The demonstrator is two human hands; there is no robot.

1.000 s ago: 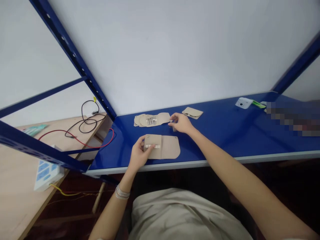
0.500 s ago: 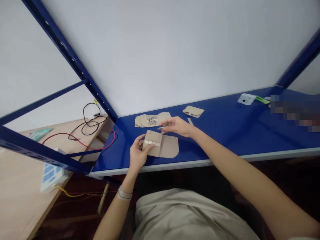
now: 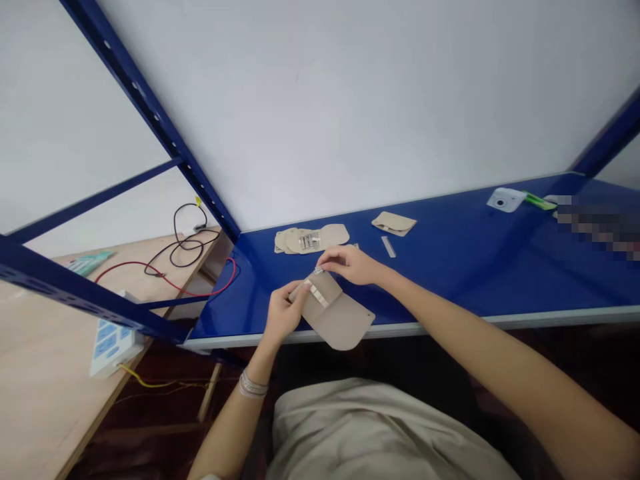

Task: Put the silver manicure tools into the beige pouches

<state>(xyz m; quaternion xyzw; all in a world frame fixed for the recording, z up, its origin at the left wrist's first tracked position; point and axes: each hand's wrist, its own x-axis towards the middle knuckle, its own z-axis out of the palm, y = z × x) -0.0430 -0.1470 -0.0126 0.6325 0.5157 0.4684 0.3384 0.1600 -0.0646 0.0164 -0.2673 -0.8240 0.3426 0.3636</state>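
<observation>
My left hand (image 3: 283,312) grips the left end of an open beige pouch (image 3: 337,313), lifted and tilted above the front edge of the blue shelf (image 3: 450,267). A pale strap runs across the pouch's left part. My right hand (image 3: 350,263) pinches a small metal tool (image 3: 319,270) and holds its tip at the top of the pouch by the strap. Further back lies a second open pouch (image 3: 310,239) with metal tools in it.
A folded beige pouch (image 3: 394,223) and a small metal strip (image 3: 389,246) lie behind my right hand. A white camera-like device (image 3: 507,199) sits at the far right. Left of the blue uprights, a wooden table (image 3: 45,353) carries cables (image 3: 185,243) and a power strip (image 3: 113,339).
My right hand picked up a small metal tool near the far pouch and brought it to the near pouch. My left hand lifted and turned that pouch off the shelf.
</observation>
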